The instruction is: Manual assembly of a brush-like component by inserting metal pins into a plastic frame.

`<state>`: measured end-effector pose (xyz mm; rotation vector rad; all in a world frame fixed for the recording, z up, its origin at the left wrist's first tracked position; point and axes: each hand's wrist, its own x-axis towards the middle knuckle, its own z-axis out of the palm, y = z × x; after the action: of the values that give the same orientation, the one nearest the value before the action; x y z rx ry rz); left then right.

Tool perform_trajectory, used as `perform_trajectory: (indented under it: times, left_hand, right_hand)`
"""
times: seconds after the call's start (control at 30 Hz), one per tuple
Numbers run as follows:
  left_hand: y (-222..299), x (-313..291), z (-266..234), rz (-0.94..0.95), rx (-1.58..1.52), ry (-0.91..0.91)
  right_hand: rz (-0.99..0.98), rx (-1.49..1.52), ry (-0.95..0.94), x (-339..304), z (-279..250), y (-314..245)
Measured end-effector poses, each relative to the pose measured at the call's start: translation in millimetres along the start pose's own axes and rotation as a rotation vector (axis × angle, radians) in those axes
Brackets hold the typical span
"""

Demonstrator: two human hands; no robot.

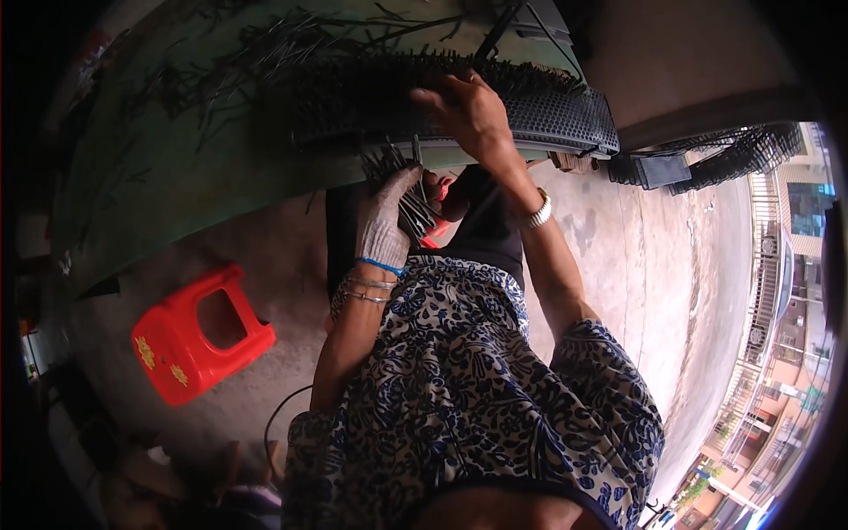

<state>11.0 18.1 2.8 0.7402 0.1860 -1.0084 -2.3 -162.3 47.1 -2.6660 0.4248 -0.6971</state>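
My left hand (385, 219), in a pale knitted glove with a blue cuff edge, is closed around a bundle of thin dark strips (383, 162). The strips stick out above and below the fist, just in front of the table edge. My bare right hand (477, 115) is over a long black perforated panel (565, 122). Its fingers are bent but apart, and no strip shows in them. Many short dark pieces (389, 75) stand up in a dense row along the panel's far side. Shadow hides the panel's left part.
Loose dark strips (291, 44) lie scattered over the green tabletop (185, 190). A red plastic stool (208, 331) stands on the concrete floor to the left. More black perforated pieces (742, 159) are at the right, beyond the panel's end. A thin cable (269, 433) curves at the lower left.
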Motion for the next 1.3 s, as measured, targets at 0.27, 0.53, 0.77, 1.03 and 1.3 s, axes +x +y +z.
perform_trajectory:
  times: [0.27,0.53,0.77,1.03,1.3]
  left_hand:
    - [0.7,3.2,5.6,0.003,0.053,0.065]
    - [6.8,8.2,-5.5,0.03,0.185,0.039]
    - [5.0,12.2,-9.9,-0.029,-0.044,0.024]
    - [-0.4,6.9,-3.3,-0.147,-0.159,-0.104]
    - [-3.1,2.8,-1.3,-0.131,-0.2,-0.084]
  right_hand:
    - [0.223,0.812,-0.514,-25.9,-26.3,-11.7]
    - [0.295,1.027,-0.494,-23.9,-26.3,-6.9]
    - [0.181,0.736,0.127,-11.5,-13.9,-1.4]
    - [0.048,0.505,0.26,-4.0,9.8,6.6]
    - [0.001,0.516,0.209,-4.1,13.5,14.0]
